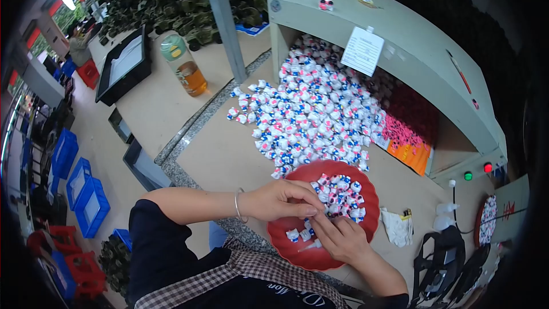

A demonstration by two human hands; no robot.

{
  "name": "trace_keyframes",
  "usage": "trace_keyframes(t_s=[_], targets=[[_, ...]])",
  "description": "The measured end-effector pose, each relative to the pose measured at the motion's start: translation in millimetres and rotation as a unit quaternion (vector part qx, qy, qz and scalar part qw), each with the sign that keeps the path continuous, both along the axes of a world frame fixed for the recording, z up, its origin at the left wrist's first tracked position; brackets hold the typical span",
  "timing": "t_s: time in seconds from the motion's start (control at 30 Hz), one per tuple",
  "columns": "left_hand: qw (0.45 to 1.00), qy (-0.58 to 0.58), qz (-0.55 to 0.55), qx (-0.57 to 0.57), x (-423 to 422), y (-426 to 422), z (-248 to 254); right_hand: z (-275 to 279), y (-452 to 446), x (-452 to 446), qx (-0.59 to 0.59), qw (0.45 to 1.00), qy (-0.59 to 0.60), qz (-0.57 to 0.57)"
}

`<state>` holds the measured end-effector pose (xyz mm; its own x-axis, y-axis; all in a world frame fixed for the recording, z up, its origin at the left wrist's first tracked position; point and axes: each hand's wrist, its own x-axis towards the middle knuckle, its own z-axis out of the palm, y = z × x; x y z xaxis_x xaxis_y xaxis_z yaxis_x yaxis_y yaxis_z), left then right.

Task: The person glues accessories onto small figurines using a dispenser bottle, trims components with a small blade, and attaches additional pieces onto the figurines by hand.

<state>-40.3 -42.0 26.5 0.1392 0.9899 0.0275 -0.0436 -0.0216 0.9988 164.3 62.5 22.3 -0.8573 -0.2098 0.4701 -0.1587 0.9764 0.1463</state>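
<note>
My left hand (286, 199), with a bracelet on its wrist, is closed in a pinch above a red scalloped bowl (373, 200). The fingertips of my right hand (346, 241) meet it there, also pinched. Whatever lies between the fingers is too small or hidden to make out. Small white figurine heads with pink and blue parts (340, 191) lie in the bowl beside and beneath my hands. Below my right fingers, a white pointed piece (310, 245) rests in the bowl. Behind it spreads a large heap of similar white, blue and pink figurines (314, 109).
A grey-green shelf box (389, 8) arches over the heap, with pink pieces (409, 129) inside. A bottle of amber drink (186, 68) and a black tray (123, 63) stand at left. A white cloth (397, 227) and black straps (440, 263) lie at right. A person sits far left.
</note>
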Motion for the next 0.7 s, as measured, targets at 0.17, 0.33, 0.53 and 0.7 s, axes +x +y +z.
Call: trace_keyframes(t_s=[0.17, 0.33, 0.53, 0.7], targets=[[0.991, -0.093, 0.098, -0.008, -19.0, -5.6, -8.5, 0.3, -7.9, 6.3, -0.220, 0.974, 0.026, -0.038], [0.852, 0.294, 0.410, 0.141, -99.4, 1.3, -50.2, -18.7, 6.7, 4.6, -0.722, 0.668, 0.008, -0.181], [0.689, 0.443, 0.563, 0.108, -225.6, 28.0, -100.6, -27.4, 13.5, 1.9, -0.746, 0.636, 0.052, -0.190], [0.801, 0.395, 0.449, 0.033, -218.6, 31.6, -96.2, -30.8, 14.3, 3.1, -0.711, 0.674, 0.060, -0.190]])
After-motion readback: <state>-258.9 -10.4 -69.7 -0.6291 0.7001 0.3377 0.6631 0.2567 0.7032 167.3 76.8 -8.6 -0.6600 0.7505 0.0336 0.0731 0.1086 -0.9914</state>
